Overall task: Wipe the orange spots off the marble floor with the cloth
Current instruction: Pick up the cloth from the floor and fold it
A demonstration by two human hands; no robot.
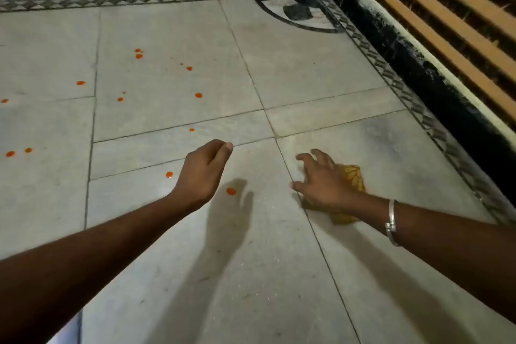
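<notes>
Several orange spots dot the grey marble floor [173, 232], mostly left of centre, such as one spot [231, 191] just right of my left wrist and another spot [169, 174] to its left. My left hand [205, 170] hovers above the floor, fingers loosely curled, holding nothing. My right hand [321, 179] lies with spread fingers on top of a crumpled yellow-orange cloth [353, 176] that rests on the floor. The hand and wrist hide much of the cloth.
A patterned tile border [396, 78] runs along the far and right edges of the floor. Behind it stands a black skirting [418, 64], and on the right a wall of wooden slats [446, 8]. A silver bangle [391, 220] sits on my right wrist.
</notes>
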